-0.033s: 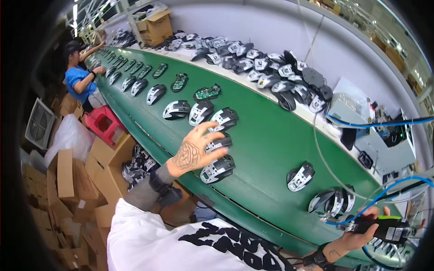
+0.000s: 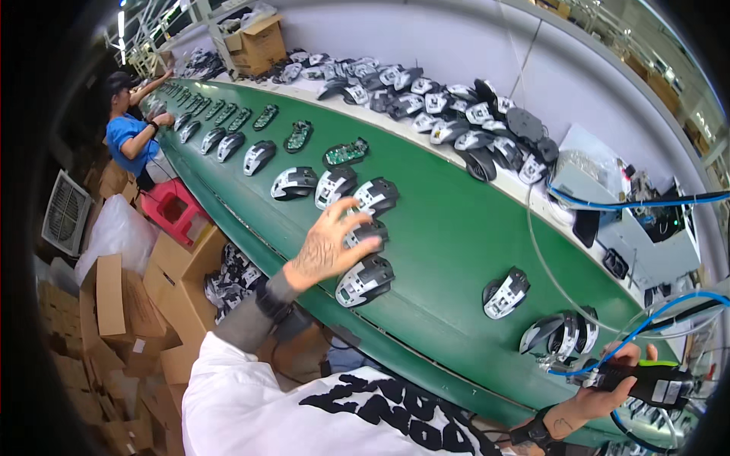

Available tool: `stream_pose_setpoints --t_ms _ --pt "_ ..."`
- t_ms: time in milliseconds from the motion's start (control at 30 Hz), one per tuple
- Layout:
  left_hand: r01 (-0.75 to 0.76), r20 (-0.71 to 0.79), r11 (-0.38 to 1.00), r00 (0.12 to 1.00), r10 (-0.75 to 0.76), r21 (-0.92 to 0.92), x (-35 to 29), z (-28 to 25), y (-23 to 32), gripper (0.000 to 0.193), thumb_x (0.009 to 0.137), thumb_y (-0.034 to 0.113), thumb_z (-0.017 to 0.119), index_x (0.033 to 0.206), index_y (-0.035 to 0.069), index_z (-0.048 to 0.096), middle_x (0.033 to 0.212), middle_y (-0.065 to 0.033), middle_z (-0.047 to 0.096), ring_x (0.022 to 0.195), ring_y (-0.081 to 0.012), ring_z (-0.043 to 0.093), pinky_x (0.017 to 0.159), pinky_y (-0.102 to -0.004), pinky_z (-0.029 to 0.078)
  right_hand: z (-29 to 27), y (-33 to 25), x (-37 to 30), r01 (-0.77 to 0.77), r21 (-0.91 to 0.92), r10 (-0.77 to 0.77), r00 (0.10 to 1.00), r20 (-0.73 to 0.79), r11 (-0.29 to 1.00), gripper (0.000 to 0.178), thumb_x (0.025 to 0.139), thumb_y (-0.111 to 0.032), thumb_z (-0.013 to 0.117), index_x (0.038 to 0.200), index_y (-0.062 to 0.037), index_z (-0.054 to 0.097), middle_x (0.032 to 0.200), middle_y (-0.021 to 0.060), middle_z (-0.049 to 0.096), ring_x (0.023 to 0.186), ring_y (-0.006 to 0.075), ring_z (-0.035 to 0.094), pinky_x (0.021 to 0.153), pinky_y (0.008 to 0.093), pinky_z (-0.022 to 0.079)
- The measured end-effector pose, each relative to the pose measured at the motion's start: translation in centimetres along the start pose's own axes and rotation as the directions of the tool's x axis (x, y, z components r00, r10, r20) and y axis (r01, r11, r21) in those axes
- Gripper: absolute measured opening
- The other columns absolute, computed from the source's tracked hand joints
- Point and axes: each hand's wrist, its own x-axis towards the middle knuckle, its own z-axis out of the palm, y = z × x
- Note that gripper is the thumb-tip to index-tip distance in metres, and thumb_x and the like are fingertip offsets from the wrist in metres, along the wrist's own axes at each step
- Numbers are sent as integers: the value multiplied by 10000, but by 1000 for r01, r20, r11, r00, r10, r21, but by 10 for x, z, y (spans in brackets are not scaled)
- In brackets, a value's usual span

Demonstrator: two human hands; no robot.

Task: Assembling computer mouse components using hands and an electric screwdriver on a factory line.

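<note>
My left hand (image 2: 323,247) reaches over the belt with its thumb and fingers curled around a grey-and-white computer mouse shell (image 2: 369,232); part of the shell is hidden under the hand. Another mouse shell (image 2: 365,281) lies just nearer to me, and a further shell (image 2: 376,197) sits beyond the fingertips. At the right, my right hand (image 2: 606,386) is wrapped around a black power screwdriver (image 2: 655,384) with a lime-green part on top. Its metal tip end points left, close to a cluster of mouse shells (image 2: 563,335).
A green conveyor belt (image 2: 441,228) carries rows of shells and green circuit boards (image 2: 346,153). Many mouse parts (image 2: 433,106) are heaped along the far ledge. Blue hoses (image 2: 639,202) cross the right side. Cardboard boxes (image 2: 179,273) and a red stool (image 2: 173,209) stand left; a person in blue (image 2: 131,137) works further along.
My left thumb has moved toward the fingers, narrowing the gap around the mouse shell. My right hand keeps its grip on the screwdriver, almost unmoved. The whole view has shifted very slightly.
</note>
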Motion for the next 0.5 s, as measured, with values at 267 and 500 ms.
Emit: stream_pose_setpoints --t_ms 267,500 --pt "5 301 972 951 -77 233 57 70 -77 662 731 481 663 1241 101 479 1174 -207 494 1073 -363 492 916 -412 408 18 0 -29 -116 251 81 986 143 961 961 686 -632 642 1312 -6 268 969 139 478 810 219 491 613 300 423" --pt "191 400 976 890 -217 106 57 15 -64 564 659 388 733 1104 70 591 940 -152 557 891 -315 568 810 -376 454 21 19 -47 -73 255 25 982 186 964 859 729 -537 659 1310 -25 288 943 153 491 767 239 524 615 346 465"
